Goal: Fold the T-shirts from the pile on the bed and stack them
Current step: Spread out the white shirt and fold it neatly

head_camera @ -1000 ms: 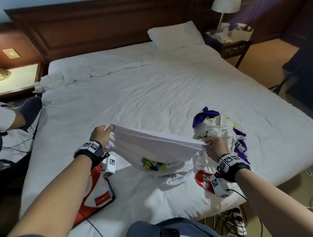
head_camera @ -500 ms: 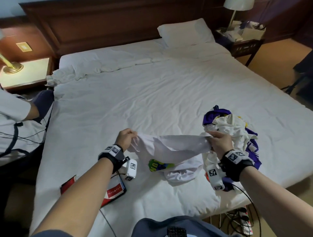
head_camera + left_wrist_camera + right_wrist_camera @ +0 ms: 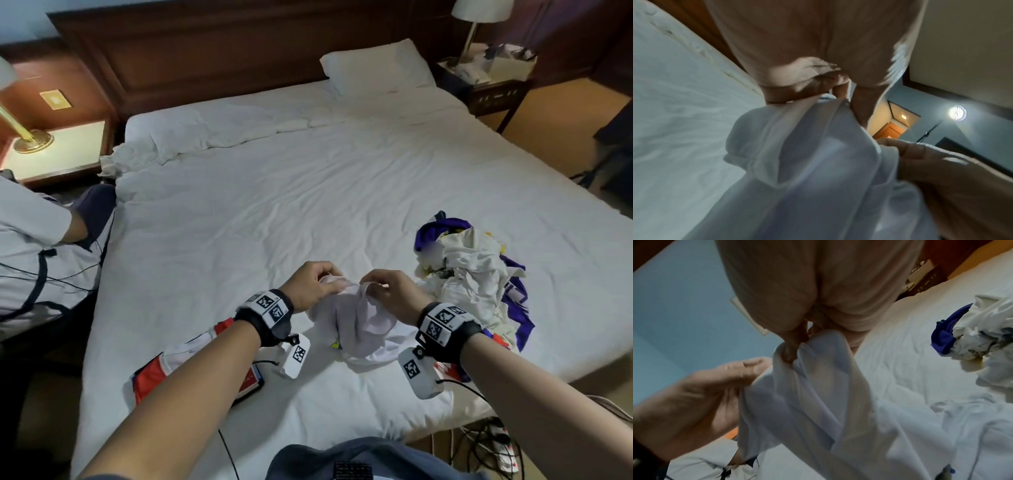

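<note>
A white T-shirt (image 3: 359, 322) with a small green and yellow print hangs bunched between both hands, just above the near part of the bed (image 3: 274, 212). My left hand (image 3: 313, 286) pinches its upper edge, and my right hand (image 3: 387, 294) pinches the edge right beside it. The wrist views show the same white T-shirt (image 3: 818, 162) (image 3: 807, 386) gripped by curled fingers, with the other hand close by. The pile of T-shirts (image 3: 469, 274), white and purple, lies crumpled to the right. A folded red and white shirt (image 3: 185, 363) lies under my left forearm.
A pillow (image 3: 373, 66) sits at the headboard. Nightstands with lamps stand at the left (image 3: 58, 150) and the right (image 3: 493, 78) of the bed. Another person's arm (image 3: 44, 233) shows at the left edge. Cables and a power strip (image 3: 496, 448) lie on the floor by the bed's near corner.
My hands have come together: the shirt was stretched wide between them a second ago and is now gathered in a bunch, lower over the bed.
</note>
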`<state>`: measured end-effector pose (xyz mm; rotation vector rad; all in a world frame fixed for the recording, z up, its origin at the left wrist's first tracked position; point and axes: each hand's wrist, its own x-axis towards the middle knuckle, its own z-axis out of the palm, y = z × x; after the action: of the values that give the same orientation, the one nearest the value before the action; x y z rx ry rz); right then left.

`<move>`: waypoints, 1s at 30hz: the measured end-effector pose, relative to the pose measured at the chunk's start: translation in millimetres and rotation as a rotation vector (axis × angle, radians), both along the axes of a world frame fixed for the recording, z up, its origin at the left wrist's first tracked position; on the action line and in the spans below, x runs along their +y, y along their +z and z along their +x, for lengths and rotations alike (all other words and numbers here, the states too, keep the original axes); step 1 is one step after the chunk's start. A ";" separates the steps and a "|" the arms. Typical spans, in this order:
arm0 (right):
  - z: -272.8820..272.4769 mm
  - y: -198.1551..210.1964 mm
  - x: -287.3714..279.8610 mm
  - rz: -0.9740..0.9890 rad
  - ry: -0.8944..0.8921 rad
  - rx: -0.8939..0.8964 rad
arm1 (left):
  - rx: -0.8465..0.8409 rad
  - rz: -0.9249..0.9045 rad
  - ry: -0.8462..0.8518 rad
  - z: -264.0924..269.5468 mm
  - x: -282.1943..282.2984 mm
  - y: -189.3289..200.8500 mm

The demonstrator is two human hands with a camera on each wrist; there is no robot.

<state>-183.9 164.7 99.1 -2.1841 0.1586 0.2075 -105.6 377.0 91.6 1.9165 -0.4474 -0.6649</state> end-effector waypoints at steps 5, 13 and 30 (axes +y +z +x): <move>-3.1 0.8 -4.9 -0.093 -0.046 -0.011 | 0.001 0.087 0.033 3.2 12.0 -9.4; -14.2 0.9 7.9 0.087 0.057 -0.005 | 0.014 -0.056 -0.007 -11.3 0.3 -3.7; 22.7 -40.5 -68.0 -0.479 -0.151 0.132 | -0.071 0.631 -0.095 49.6 51.0 -26.3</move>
<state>-161.2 96.7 58.6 -2.6186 0.4887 0.2474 -56.1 428.0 65.2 2.5302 -0.4028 -0.8743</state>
